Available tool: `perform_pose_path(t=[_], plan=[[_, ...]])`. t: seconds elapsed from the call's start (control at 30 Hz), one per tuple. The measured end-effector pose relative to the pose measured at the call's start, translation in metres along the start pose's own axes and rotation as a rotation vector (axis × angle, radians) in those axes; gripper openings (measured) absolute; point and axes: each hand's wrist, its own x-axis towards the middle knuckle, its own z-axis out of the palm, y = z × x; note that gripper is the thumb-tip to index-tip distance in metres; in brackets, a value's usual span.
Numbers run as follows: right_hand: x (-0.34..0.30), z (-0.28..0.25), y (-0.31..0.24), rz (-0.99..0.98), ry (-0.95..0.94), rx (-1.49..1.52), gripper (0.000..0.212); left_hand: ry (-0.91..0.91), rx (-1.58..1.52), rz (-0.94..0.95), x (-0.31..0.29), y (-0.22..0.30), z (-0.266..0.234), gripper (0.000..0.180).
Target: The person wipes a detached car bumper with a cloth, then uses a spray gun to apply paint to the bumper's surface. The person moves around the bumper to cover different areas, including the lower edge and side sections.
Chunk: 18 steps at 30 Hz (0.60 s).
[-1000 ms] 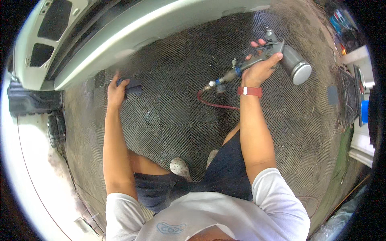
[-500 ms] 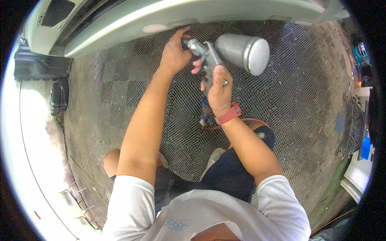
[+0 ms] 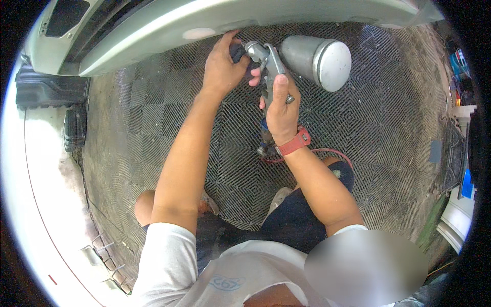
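My right hand (image 3: 282, 110), with a red watch on its wrist, is wrapped round the handle of a metal spray gun (image 3: 276, 61). The gun's silver cup (image 3: 312, 59) sticks out to the right, its pale round end toward me. At the front end of the gun, my left hand (image 3: 223, 66) has its fingers curled about a small dark piece (image 3: 237, 52) beside the nozzle. What that piece is I cannot make out. Below the handle hang a blue and metal fitting (image 3: 265, 134) and a red hose (image 3: 335, 151).
A pale curved car body panel (image 3: 198, 34) runs across the far side, just beyond my hands. Ribbed dark floor mats (image 3: 169, 117) lie under me. Black plastic parts (image 3: 48, 87) are at the left, and a dark grille-like part (image 3: 450, 153) stands at the right.
The spray gun and its cup have shifted slightly right and up with my right hand. My left hand stays close to the nozzle, with a little more gap between them.
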Motion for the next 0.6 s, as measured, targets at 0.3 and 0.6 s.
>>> perform_pose_path(t=[0.3,0.6], plan=[[-0.007,0.003,-0.010,-0.027,0.045,-0.088,0.068,0.326,-0.074,-0.309,0.006,0.020,0.010,0.046],[-0.008,0.001,-0.008,-0.045,0.021,-0.038,0.066,0.413,-0.128,-0.279,0.011,0.011,0.016,0.045]])
